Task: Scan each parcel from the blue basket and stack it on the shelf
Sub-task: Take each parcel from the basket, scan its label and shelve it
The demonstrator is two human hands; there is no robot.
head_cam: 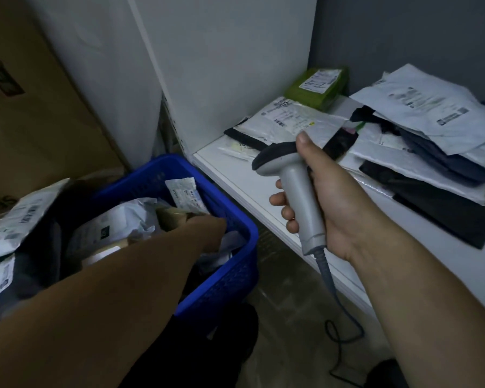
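Firmly, right hand (329, 197) fingers (277, 198) around scanner (294, 175); left hand (207, 229) in blue basket (230, 278), fingers indiscernible; labels (289, 116) illegible.

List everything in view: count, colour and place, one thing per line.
blue basket: one, blue, lower left of the shelf
parcels in the basket: several, mostly white, piled inside
parcels beside the basket: at least two, white, far left
cardboard box: one, brown, upper left
shelf: one, white, right
parcels on the shelf: several, white, grey and black, overlapping
green parcel: one, green, back of the shelf
scanner: one, grey, over the shelf edge
cable: one, grey, hanging from the scanner
left hand: reaching into the basket, blurred
right hand: grips the scanner
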